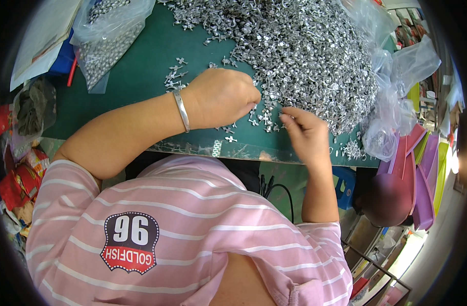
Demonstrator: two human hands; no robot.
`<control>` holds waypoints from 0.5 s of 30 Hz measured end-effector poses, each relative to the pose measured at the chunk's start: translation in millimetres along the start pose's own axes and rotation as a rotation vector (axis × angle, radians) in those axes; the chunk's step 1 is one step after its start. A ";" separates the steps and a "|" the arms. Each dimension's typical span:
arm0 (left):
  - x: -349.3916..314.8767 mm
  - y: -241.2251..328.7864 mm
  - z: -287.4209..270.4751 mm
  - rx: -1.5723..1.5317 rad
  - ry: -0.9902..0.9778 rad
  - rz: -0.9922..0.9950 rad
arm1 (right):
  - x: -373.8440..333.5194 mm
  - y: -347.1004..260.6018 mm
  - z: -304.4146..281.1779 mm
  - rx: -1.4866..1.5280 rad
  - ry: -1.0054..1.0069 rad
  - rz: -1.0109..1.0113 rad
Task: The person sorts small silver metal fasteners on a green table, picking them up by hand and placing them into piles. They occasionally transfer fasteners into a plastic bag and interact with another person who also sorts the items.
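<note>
A large heap of small silvery metal pieces [304, 56] covers the far right of the green tabletop. My left hand [220, 97], with a silver bangle [181, 111] at the wrist, is closed at the heap's near left edge. Its fingertips point down and hide whatever they hold. To its right, my right hand [305, 131] has thumb and forefinger pinched together beside the heap. What sits between them is too small to name. Several loose metal pieces [266, 118] lie between the two hands, and a small group of cross-shaped pieces [175, 76] lies beyond my left wrist.
A clear plastic bag of silvery beads [111, 43] stands at the far left, near a red stick [72, 71]. Crumpled clear plastic bags [391, 102] border the heap on the right. The green table's worn front edge [243, 151] runs close to my body.
</note>
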State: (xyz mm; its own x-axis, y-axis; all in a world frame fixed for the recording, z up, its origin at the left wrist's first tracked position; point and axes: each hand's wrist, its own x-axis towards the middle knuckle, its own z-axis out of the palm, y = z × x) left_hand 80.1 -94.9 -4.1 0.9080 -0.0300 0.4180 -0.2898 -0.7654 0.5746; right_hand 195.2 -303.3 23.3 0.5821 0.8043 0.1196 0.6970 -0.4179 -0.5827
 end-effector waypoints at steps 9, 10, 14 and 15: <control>25.9 15.7 19.6 0.176 -0.189 0.147 | -7.5 18.2 -23.9 1.486 -0.063 0.346; 29.4 15.0 21.1 0.202 -0.207 0.146 | -8.8 16.8 -29.4 1.437 -0.030 0.322; 31.3 11.9 21.5 0.219 -0.208 0.116 | -24.4 17.1 -23.1 0.273 0.081 0.277; 30.6 10.9 21.6 0.216 -0.201 0.109 | -29.9 14.9 -20.2 0.143 0.036 0.280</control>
State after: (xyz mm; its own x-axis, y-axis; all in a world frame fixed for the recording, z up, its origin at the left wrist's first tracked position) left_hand 111.3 -117.9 -0.2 0.9229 -0.2298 0.3090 -0.3376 -0.8689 0.3621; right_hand 196.7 -342.1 27.2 0.7592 0.6500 -0.0349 0.4428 -0.5551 -0.7041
